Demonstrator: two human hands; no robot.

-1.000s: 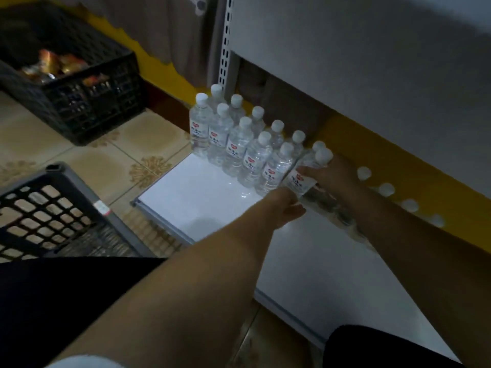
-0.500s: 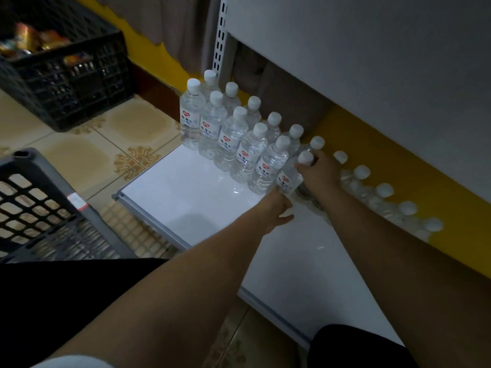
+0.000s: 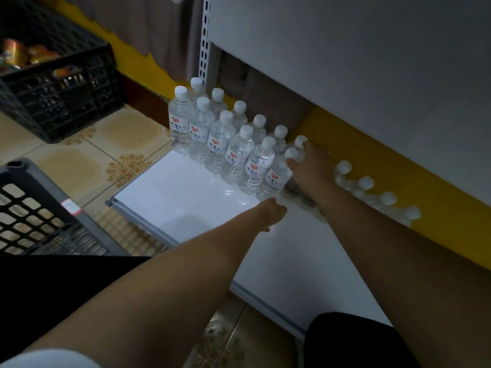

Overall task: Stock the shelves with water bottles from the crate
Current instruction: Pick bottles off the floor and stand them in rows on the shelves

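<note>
My right hand (image 3: 312,166) curls round the neck of a clear plastic water bottle with a white ribbed cap (image 3: 276,173), standing at the end of the front row on the smooth white bottom shelf (image 3: 186,205); my left hand (image 3: 271,212) hovers just below, fingers loosely curled, holding nothing. The grey lattice plastic crate (image 3: 34,208) sits on the patterned tile floor (image 3: 87,160), left of the shelf.

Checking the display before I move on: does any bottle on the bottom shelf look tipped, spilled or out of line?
Nothing stands out. The water bottles stand upright in rows on the shelf; the right hand rests on one bottle's top.
</note>
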